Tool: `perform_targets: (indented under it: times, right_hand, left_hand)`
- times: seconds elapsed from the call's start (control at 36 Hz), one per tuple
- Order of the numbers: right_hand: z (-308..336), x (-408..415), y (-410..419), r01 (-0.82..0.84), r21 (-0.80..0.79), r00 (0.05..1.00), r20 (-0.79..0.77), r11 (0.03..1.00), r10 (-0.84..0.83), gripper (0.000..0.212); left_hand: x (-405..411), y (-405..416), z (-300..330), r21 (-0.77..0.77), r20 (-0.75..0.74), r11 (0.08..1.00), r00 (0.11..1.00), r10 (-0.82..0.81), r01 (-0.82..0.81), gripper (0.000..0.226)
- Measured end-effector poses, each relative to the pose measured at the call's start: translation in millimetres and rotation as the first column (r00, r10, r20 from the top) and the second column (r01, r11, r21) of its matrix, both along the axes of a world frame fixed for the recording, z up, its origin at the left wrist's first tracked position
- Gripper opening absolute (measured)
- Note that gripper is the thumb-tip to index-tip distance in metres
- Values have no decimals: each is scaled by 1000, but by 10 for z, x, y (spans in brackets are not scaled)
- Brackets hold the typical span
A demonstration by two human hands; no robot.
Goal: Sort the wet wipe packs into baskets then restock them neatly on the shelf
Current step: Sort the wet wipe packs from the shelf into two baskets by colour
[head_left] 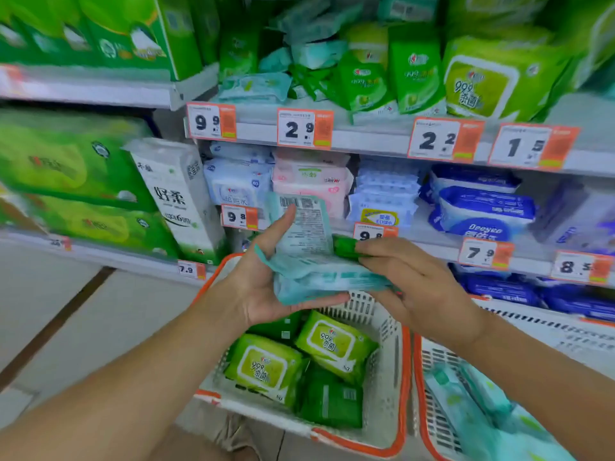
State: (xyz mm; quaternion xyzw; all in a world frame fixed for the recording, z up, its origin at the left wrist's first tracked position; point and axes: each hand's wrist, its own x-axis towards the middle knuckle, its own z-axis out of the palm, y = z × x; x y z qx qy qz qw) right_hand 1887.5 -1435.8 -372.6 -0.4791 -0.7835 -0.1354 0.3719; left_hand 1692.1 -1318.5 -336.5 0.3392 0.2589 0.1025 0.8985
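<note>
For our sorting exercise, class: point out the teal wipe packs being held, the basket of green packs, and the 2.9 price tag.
teal wipe packs [309,227]: head view, printed back of the upright pack.
basket of green packs [387,377]: head view, white right wall.
2.9 price tag [296,129]: head view, white number area.

The teal packs [319,277] were of thin, soft plastic film, crinkled and a little shiny. The green packs [263,367] looked glossy and smooth. The 2 baskets [389,371] were of hard matt plastic with slotted walls. The price tags [304,128] looked like smooth printed paper.
</note>
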Motion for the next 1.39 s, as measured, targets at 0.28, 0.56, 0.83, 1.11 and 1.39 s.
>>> perform_targets:
  times: [0.28, 0.56, 0.83, 1.11, 1.39]
  right_hand:
    - [306, 26, 139, 39, -303, 371, -881, 952, -295, 12]
    - [143, 325, 116, -358, -300, -325, -848, 884, -419, 50]
    - [69, 297, 55, -549, -361, -282, -769, 754, -573, 31]
    - [-28, 225, -54, -408, -461, -394, -690, 788, -607, 32]
    - [38, 343, -313, -254, -634, -97, -735, 731, -671, 33]
  left_hand:
    - [218, 144, 21, -40, -246, 972, 945, 215, -232, 64]
    - [135, 343, -61, 19, -403, 910, 829, 387, -415, 69]
    - [219, 243, -124, 658, -322, 721, 785, 530, -217, 52]
    - [476, -137, -230, 435, -298, 889, 955, -8, 143, 33]
    - [549, -359, -343, 547, -344, 793, 936, -81, 270, 25]
